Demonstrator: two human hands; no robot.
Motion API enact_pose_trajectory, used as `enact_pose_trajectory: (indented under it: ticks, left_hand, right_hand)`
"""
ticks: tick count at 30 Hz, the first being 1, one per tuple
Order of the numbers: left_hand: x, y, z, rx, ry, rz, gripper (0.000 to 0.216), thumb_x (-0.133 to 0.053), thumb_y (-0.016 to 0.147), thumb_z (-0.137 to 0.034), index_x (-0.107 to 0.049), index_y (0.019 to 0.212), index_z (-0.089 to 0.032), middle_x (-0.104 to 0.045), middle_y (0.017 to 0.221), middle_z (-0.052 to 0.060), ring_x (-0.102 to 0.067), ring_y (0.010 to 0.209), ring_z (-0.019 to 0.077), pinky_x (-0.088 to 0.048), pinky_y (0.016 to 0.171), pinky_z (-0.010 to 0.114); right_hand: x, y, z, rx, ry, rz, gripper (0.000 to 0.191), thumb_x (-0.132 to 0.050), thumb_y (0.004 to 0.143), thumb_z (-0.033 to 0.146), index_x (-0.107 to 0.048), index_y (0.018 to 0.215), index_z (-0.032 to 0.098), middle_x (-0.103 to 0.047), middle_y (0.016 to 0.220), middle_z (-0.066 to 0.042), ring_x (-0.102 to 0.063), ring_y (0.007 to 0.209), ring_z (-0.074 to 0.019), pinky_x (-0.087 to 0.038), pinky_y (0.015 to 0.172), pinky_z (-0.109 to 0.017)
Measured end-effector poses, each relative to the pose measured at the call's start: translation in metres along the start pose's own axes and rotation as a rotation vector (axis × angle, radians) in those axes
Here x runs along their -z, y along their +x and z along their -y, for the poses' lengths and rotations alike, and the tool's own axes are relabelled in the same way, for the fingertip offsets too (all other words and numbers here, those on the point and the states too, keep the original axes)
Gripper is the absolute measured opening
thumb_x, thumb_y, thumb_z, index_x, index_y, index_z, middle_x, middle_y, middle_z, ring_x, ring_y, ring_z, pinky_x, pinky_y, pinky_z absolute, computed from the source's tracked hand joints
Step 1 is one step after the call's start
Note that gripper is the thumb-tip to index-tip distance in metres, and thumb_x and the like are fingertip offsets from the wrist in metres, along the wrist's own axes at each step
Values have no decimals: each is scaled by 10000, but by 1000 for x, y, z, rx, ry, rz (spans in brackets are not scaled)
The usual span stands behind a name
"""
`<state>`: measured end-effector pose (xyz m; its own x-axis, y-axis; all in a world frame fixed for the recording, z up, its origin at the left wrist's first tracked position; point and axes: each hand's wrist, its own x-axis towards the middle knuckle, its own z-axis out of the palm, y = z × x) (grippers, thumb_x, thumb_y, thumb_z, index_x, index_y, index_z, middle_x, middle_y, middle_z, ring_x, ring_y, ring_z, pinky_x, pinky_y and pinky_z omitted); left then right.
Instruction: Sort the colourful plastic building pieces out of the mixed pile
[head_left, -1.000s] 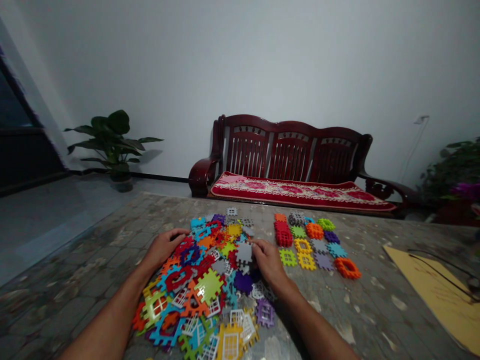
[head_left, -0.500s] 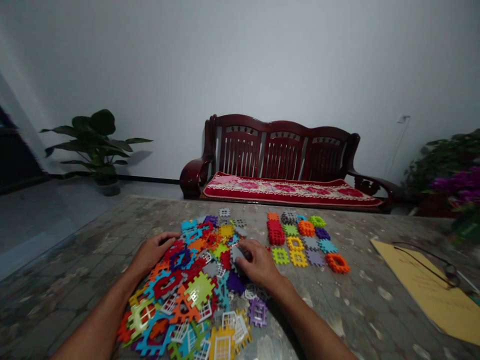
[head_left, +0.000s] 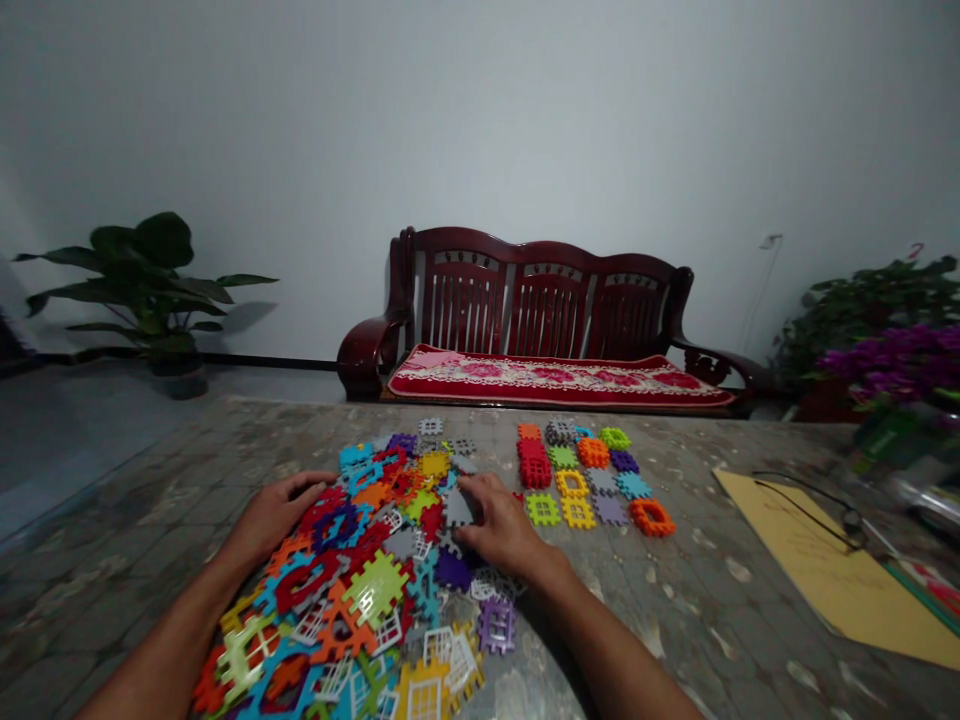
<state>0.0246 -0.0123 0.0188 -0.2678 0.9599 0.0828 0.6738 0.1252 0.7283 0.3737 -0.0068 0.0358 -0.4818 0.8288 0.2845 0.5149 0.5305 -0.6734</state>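
A heap of colourful plastic interlocking building pieces point(head_left: 375, 588) with notched edges spreads across the table in front of me. My right hand point(head_left: 499, 525) is at the heap's right side, thumb and fingers closed around the edge of a grey interlocking piece point(head_left: 456, 508). On the far left edge of the heap rests my left hand point(head_left: 281, 510), its fingers stretched forward beside the red pieces and holding nothing I can see. Close to my right wrist lie a purple window-shaped piece point(head_left: 496, 625) and a dark purple piece point(head_left: 453, 568).
Right of the heap, sorted pieces stand in rows, among them a red stack point(head_left: 535, 466) and an orange frame stack point(head_left: 652, 517). Farther right, glasses point(head_left: 851, 522) lie on a yellow envelope point(head_left: 817, 575). A wooden bench point(head_left: 551, 300) stands behind the table point(head_left: 637, 620).
The view has turned slightly right, so everything sits farther left. My right hand keeps its hold on the grey piece, which now shows more of its face. The left hand stays by the heap.
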Motion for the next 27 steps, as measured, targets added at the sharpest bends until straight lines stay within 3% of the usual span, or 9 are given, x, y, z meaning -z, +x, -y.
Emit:
enact_pose_trajectory:
  ticks: [3, 7, 10, 15, 20, 27]
  left_hand:
    - [1, -1, -1, 0, 3, 3, 440, -566, 701, -526, -757, 961, -227, -778, 969, 45, -714, 831, 249, -548, 754, 310]
    - [2, 0, 0, 3, 16, 31, 448, -574, 722, -513, -745, 1004, -210, -771, 1017, 50, -706, 869, 259, -543, 770, 326]
    - [2, 2, 0, 12, 37, 21, 442, -557, 739, -491, -742, 1013, -198, -770, 1019, 49, -706, 868, 256, -540, 765, 322]
    - [2, 3, 1, 2, 75, 19, 442, -541, 747, -499, -747, 1013, -212, -773, 1008, 41, -704, 906, 261, -526, 803, 321]
    - [0, 5, 5, 2, 57, 10, 445, -555, 717, -519, -753, 984, -223, -774, 1004, 33, -700, 918, 270, -526, 819, 332]
    - [0, 8, 9, 19, -2, -5, 451, -595, 647, -553, -765, 934, -249, -781, 979, 29, -696, 946, 294, -541, 786, 345]
  right_hand:
    - [16, 4, -5, 1, 35, -63, 639, -633, 652, 96, -566, 1269, 252, -545, 1086, -27, -552, 893, -163, -473, 776, -272]
    - [58, 7, -29, -65, -33, -227, 644, -577, 619, 45, -594, 1231, 245, -552, 1110, -40, -555, 927, -171, -485, 820, -295]
    - [96, -2, -59, -185, -162, -350, 626, -559, 625, 62, -597, 1230, 219, -559, 1158, -58, -543, 1051, -197, -469, 898, -313]
    - [142, -34, -102, -436, -471, -368, 609, -525, 658, 56, -600, 1247, 191, -606, 1153, -79, -548, 1097, -212, -417, 951, -294]
    - [153, -53, -120, -537, -560, -313, 610, -516, 666, 51, -597, 1254, 194, -617, 1189, -79, -572, 1082, -210, -423, 909, -277]
    - [156, -50, -115, -584, -625, -274, 594, -518, 676, 49, -613, 1234, 230, -617, 1209, -72, -587, 1076, -224, -428, 858, -276]
